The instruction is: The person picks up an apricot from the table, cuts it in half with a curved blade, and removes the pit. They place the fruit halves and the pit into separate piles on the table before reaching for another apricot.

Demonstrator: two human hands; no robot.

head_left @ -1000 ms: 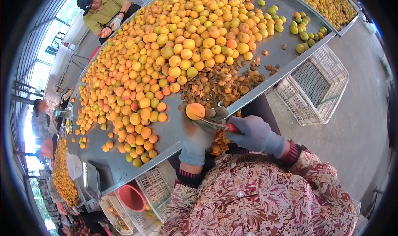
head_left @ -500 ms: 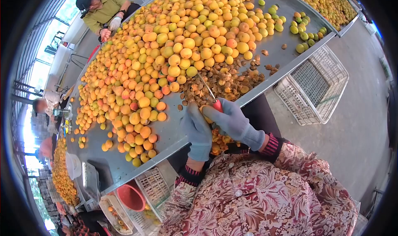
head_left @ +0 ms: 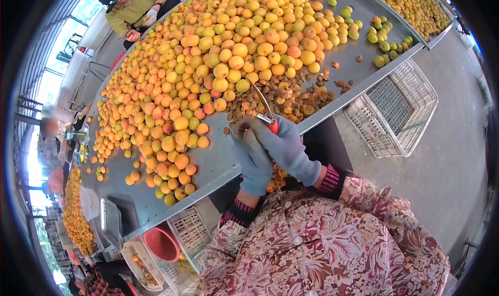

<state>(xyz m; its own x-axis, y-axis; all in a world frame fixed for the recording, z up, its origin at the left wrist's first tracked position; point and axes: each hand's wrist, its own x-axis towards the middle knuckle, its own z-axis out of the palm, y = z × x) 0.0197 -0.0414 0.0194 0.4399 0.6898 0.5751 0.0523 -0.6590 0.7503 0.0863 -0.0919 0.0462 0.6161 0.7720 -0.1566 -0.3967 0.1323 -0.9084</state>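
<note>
Right grey-gloved hand [head_left: 287, 146] grips a red-handled curved metal knife [head_left: 271, 123]. The left grey-gloved hand [head_left: 251, 159] curls closed against it, contents hidden. Probably pitting 1 fruit; the next move calls for a careful pry.

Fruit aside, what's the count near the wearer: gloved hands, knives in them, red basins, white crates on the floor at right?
Gloved hands: 2, left hand and right hand
Knives: 1, the knife in the right hand
Red basin: 1
White crate: 1
Total: 5
</note>
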